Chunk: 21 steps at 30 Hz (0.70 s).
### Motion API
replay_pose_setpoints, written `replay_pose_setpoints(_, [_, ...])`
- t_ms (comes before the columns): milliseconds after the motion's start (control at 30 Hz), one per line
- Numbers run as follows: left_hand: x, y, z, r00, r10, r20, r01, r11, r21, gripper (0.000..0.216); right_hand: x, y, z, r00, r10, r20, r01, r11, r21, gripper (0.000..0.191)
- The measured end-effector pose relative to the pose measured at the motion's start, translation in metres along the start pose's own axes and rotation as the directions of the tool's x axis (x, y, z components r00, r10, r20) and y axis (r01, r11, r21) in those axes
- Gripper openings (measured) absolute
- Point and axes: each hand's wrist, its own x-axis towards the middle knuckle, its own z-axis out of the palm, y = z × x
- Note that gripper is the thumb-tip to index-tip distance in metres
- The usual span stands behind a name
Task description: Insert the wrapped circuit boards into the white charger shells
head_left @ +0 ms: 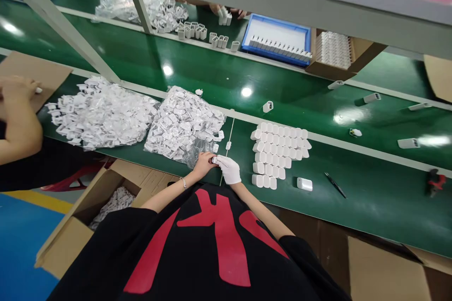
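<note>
My left hand (203,165), bare and with a bracelet at the wrist, meets my right hand (230,170), which wears a white glove. Between their closed fingertips is a small white plastic part (214,160) with a dark area beside it; fingers cover most of it. Just beyond my left hand, a clear plastic bag spills a pile of small white plastic pieces (181,122). Two or three loose pieces lie at its edge near my fingers. Right of my gloved hand stand several rows of white plastic housings (275,150). A single white housing (304,184) lies apart from them.
Black tweezers (335,185) and red-handled pliers (436,182) lie to the right. A green conveyor belt (212,75) carries scattered housings. Across it are a blue tray (278,40) and another person's hands. Another person's arm (21,117) is at left, near a second pile (106,113).
</note>
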Motion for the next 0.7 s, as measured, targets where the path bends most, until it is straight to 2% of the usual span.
replay_pose_setpoints(133, [0.001, -0.002, -0.001, 1.000, 0.007, 0.009, -0.007, 1.000, -0.004, 0.013, -0.003, 0.000, 0.004, 1.000, 0.021, 0.010, -0.022, 0.998, 0.064, 0.027])
replay_pose_setpoints(300, [0.003, -0.004, 0.000, 1.000, 0.006, 0.028, -0.005, 1.000, -0.010, 0.017, -0.003, 0.000, 0.005, 0.999, 0.029, 0.031, -0.032, 0.996, 0.084, 0.027])
replay_pose_setpoints(500, [0.003, -0.006, -0.002, 0.997, 0.015, 0.073, -0.013, 1.000, -0.028, 0.018, -0.003, -0.003, 0.003, 0.999, 0.024, 0.038, -0.023, 1.000, -0.016, 0.024])
replay_pose_setpoints(700, [0.000, -0.008, -0.014, 0.980, 0.097, 0.173, -0.083, 0.993, -0.084, 0.020, -0.008, -0.005, -0.006, 1.000, -0.011, 0.006, 0.012, 0.986, -0.168, 0.021])
